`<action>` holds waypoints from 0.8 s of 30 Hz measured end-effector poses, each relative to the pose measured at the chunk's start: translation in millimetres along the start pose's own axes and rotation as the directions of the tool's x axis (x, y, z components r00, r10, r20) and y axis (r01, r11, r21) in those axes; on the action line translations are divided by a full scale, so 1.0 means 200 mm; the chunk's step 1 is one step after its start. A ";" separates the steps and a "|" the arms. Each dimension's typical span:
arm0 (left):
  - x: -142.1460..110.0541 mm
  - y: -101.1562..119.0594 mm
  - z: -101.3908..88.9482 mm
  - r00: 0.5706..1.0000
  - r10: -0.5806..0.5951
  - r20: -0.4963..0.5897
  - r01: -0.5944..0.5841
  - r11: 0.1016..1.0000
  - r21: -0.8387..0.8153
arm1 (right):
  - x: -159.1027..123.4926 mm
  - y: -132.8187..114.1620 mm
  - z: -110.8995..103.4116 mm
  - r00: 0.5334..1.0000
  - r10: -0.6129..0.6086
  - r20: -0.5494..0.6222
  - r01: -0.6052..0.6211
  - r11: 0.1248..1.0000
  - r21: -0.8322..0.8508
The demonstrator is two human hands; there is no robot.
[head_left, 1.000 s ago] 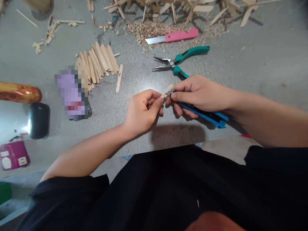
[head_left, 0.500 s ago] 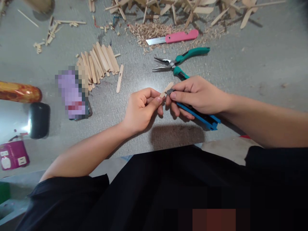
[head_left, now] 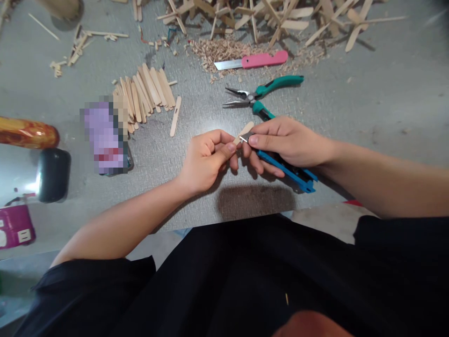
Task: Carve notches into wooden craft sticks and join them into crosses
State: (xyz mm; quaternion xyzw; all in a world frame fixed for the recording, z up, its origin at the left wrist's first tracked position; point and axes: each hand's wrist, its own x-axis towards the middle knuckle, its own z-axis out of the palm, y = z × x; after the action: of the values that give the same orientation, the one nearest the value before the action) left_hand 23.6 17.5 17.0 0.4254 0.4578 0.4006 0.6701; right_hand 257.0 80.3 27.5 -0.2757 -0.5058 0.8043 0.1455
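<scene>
My left hand (head_left: 208,159) pinches a flat wooden craft stick (head_left: 246,128) between thumb and fingers, its rounded end pointing up and to the right. Wrapped in my right hand (head_left: 280,140) is a blue-and-black utility knife (head_left: 291,174), its handle slanting down to the right under the palm. The short metal blade tip (head_left: 244,138) lies against or very close to the stick's edge; exact contact is hard to tell. Long-nose pliers (head_left: 250,97) with green handles lie spread just beyond my right hand, one handle partly covered by it.
A pink folding knife (head_left: 264,59) lies by wood shavings (head_left: 228,49). Behind are assembled stick pieces (head_left: 252,18). To the left are a pile of craft sticks (head_left: 145,91), a single slotted stick (head_left: 176,116), a blurred phone (head_left: 103,135) and a dark case (head_left: 54,175).
The utility knife's rear end has swung down and to the left, and its blade tip shifts slightly along the stick. Both hands keep their grips. The camera view shifts a little.
</scene>
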 end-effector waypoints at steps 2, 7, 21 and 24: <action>0.00 0.01 0.01 1.000 0.001 0.001 -0.001 1.000 -0.001 | 0.00 0.00 0.00 1.000 -0.002 -0.019 0.002 1.000 0.011; 0.00 0.02 0.02 1.000 0.007 0.004 -0.007 1.000 -0.030 | -0.01 0.00 0.01 0.994 -0.009 -0.108 0.011 1.000 0.012; -0.03 -0.02 0.03 0.999 0.025 -0.027 -0.023 0.996 0.081 | -0.01 0.00 0.05 0.983 0.014 -0.183 -0.021 0.999 -0.032; -0.03 -0.01 0.04 0.999 0.003 -0.042 0.000 0.998 0.059 | 0.00 0.00 0.06 0.943 -0.036 -0.331 0.041 0.999 0.008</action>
State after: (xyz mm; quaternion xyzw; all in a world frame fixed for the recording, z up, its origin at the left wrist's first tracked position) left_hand 29.5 9.4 17.8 0.4368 0.4829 0.3964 0.6472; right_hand 251.0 71.4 31.1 -0.3955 -0.4736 0.7475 0.2461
